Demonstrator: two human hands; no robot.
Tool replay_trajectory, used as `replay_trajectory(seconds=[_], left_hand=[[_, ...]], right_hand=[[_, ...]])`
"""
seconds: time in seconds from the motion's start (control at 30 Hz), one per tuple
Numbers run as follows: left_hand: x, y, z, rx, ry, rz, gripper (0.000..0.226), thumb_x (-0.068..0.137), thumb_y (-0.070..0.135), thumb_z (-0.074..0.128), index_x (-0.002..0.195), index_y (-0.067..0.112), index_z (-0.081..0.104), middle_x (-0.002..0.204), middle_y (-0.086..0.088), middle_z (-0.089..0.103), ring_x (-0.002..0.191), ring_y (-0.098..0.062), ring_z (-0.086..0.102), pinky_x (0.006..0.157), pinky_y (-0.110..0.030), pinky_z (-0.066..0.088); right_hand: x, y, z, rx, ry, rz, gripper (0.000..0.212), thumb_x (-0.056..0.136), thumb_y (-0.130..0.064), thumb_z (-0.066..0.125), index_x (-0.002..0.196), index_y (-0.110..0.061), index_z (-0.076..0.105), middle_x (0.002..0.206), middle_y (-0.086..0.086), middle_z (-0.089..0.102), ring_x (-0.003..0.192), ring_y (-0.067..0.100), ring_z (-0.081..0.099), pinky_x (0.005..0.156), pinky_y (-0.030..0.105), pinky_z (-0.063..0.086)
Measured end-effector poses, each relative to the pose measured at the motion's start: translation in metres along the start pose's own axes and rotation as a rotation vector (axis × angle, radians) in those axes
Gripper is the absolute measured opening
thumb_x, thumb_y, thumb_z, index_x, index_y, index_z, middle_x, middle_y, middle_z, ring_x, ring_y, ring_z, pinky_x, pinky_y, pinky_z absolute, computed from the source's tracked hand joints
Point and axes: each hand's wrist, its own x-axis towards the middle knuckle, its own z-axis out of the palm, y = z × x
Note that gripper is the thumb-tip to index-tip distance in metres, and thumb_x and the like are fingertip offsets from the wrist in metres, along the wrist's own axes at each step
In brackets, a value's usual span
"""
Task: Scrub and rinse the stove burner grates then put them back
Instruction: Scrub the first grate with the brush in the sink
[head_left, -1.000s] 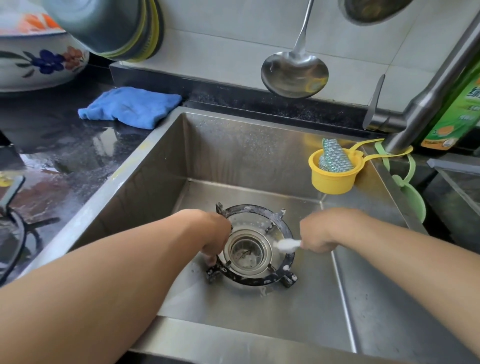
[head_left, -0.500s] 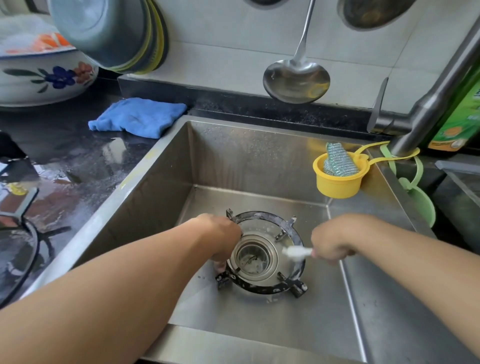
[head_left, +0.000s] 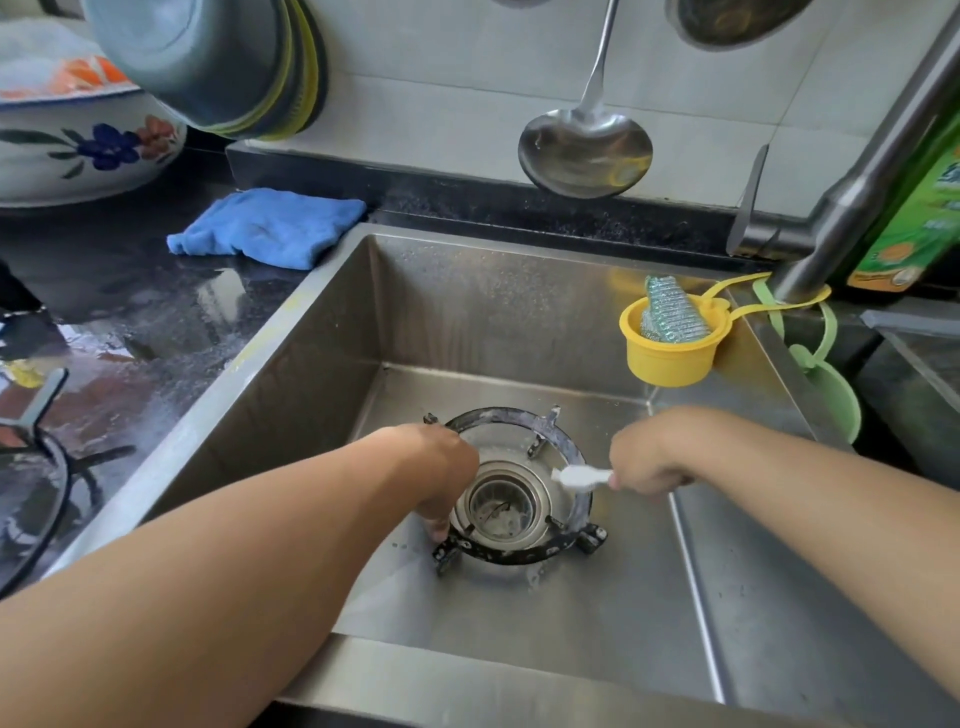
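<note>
— Where's the round black metal burner grate (head_left: 511, 553)?

— On the floor of the stainless steel sink (head_left: 519, 618), ringing the drain. The left hand (head_left: 441, 467) grips its left rim, fingers curled; the right hand (head_left: 644, 460) pinches a small white brush (head_left: 579, 475) against its right side.

— Around the sink?

— A yellow plastic cup (head_left: 670, 353) holding a steel scourer hangs at its back right corner; a blue cloth (head_left: 270, 226) lies beyond its back left.

Hiding the grate's (head_left: 519, 553) left rim under the left hand (head_left: 441, 467). Burying the brush (head_left: 579, 475) handle inside the right hand (head_left: 644, 460). Cutting off the bottle (head_left: 924, 208), faucet (head_left: 857, 192), ladle (head_left: 584, 145) handle and bowl (head_left: 78, 150) at the edges. Blurring the bottle's label beyond reading.
</note>
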Motion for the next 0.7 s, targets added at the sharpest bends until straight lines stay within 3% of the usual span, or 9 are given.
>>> replay_trajectory(seconds=[0.1, 0.13, 0.2, 0.27, 0.37, 0.43, 0.5, 0.57, 0.7], left_hand=[[0.001, 0.001, 0.001, 0.013, -0.009, 0.0, 0.045, 0.077, 0.045, 0.086, 0.108, 0.013, 0.075, 0.086, 0.001, 0.06, 0.099, -0.026, 0.066, 0.086, -0.035, 0.054], [0.001, 0.001, 0.001, 0.012, -0.01, -0.001, 0.044, 0.077, 0.045, 0.086, 0.108, 0.015, 0.075, 0.085, 0.002, 0.06, 0.099, -0.026, 0.067, 0.086, -0.035, 0.054], [0.002, 0.001, 0.002, 0.004, -0.01, -0.008, 0.043, 0.077, 0.045, 0.086, 0.108, 0.016, 0.076, 0.086, 0.003, 0.061, 0.099, -0.025, 0.067, 0.083, -0.033, 0.053], [0.001, 0.003, 0.001, 0.006, -0.006, -0.013, 0.044, 0.078, 0.045, 0.085, 0.109, 0.016, 0.075, 0.087, 0.002, 0.062, 0.1, -0.025, 0.067, 0.079, -0.031, 0.051], [0.001, 0.004, 0.001, 0.008, -0.005, -0.024, 0.045, 0.079, 0.046, 0.085, 0.111, 0.016, 0.075, 0.098, -0.001, 0.07, 0.101, -0.025, 0.067, 0.076, -0.03, 0.047], [-0.001, 0.003, 0.0, 0.012, -0.004, -0.023, 0.045, 0.078, 0.047, 0.084, 0.11, 0.017, 0.075, 0.097, -0.001, 0.07, 0.099, -0.025, 0.067, 0.075, -0.03, 0.048], [-0.002, 0.003, 0.0, 0.017, -0.004, -0.021, 0.045, 0.079, 0.049, 0.084, 0.11, 0.018, 0.075, 0.09, 0.002, 0.064, 0.092, -0.024, 0.064, 0.073, -0.03, 0.048], [-0.002, 0.005, 0.0, 0.033, -0.009, -0.018, 0.044, 0.08, 0.049, 0.082, 0.111, 0.019, 0.074, 0.093, 0.0, 0.066, 0.094, -0.024, 0.065, 0.073, -0.03, 0.047], [-0.004, 0.011, -0.002, 0.062, -0.097, 0.014, 0.047, 0.084, 0.051, 0.078, 0.116, 0.017, 0.072, 0.105, -0.002, 0.07, 0.098, -0.025, 0.065, 0.081, -0.034, 0.05]], right_hand=[[-0.004, -0.006, 0.007, 0.088, -0.313, -0.072, 0.039, 0.107, -0.032, 0.038, 0.095, -0.006, 0.065, 0.061, 0.002, 0.039, 0.037, 0.013, 0.029, 0.037, 0.014, 0.024], [-0.006, -0.004, 0.005, 0.101, -0.323, -0.044, 0.039, 0.107, -0.03, 0.039, 0.093, -0.005, 0.065, 0.061, 0.003, 0.04, 0.038, 0.013, 0.03, 0.036, 0.013, 0.024], [-0.008, 0.005, -0.001, 0.012, -0.152, -0.013, 0.026, 0.104, -0.009, 0.045, 0.11, 0.003, 0.067, 0.063, 0.005, 0.044, 0.043, 0.015, 0.036, 0.028, 0.013, 0.024], [-0.011, 0.007, -0.004, -0.129, -0.023, -0.059, 0.029, 0.098, 0.006, 0.048, 0.123, 0.008, 0.062, 0.067, 0.006, 0.046, 0.047, 0.016, 0.039, 0.023, 0.015, 0.024], [-0.008, -0.002, 0.006, -0.301, -0.181, -0.198, 0.027, 0.105, -0.015, 0.043, 0.103, 0.0, 0.065, 0.064, 0.006, 0.042, 0.041, 0.015, 0.034, 0.029, 0.017, 0.026], [-0.01, -0.004, 0.004, -0.198, -0.27, -0.176, 0.036, 0.107, -0.023, 0.039, 0.088, -0.004, 0.064, 0.06, 0.004, 0.04, 0.035, 0.014, 0.032, 0.035, 0.019, 0.027], [-0.002, 0.006, 0.0, -0.18, -0.13, -0.076, 0.025, 0.103, -0.008, 0.046, 0.106, 0.001, 0.069, 0.062, 0.005, 0.046, 0.037, 0.014, 0.04, 0.03, 0.019, 0.03], [0.001, 0.009, -0.003, -0.25, -0.011, -0.045, 0.029, 0.097, 0.004, 0.052, 0.124, 0.005, 0.063, 0.073, 0.009, 0.056, 0.047, 0.016, 0.042, 0.032, 0.021, 0.034], [0.003, -0.005, 0.002, -0.31, -0.002, -0.061, 0.024, 0.1, 0.002, 0.049, 0.12, 0.004, 0.064, 0.071, 0.01, 0.054, 0.051, 0.02, 0.043, 0.032, 0.018, 0.034]])
